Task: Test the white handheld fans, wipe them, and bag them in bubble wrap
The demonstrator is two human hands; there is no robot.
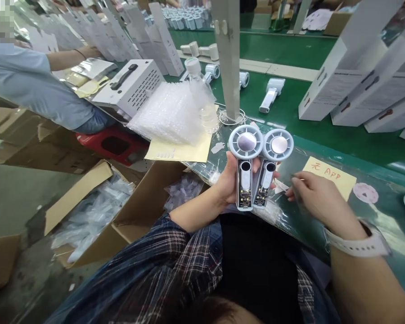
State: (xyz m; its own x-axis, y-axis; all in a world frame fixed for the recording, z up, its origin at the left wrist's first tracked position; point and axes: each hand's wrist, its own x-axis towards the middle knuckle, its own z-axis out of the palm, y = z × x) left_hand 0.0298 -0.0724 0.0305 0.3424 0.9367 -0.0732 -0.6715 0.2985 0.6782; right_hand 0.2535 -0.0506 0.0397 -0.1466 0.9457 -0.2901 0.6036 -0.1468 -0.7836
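My left hand (230, 177) grips two small handheld fans side by side, upright over the table edge. The left fan (245, 155) and the right fan (273, 157) each have a round white head with a silver centre and a clear handle showing a circuit board. My right hand (315, 198) sits just to their right, fingers pinched on a thin clear film strip (283, 186) near the right fan's handle. A white watch (357, 245) is on that wrist.
The green belt (290, 112) carries more fans (272, 92) and tall white boxes (357, 67). A yellow note (329, 175) lies by my right hand. Bubble-wrap bags (170, 112), a white metal case (130, 83), a post (229, 58), open cartons (97, 211) and a co-worker's sleeve (30, 85) stand left.
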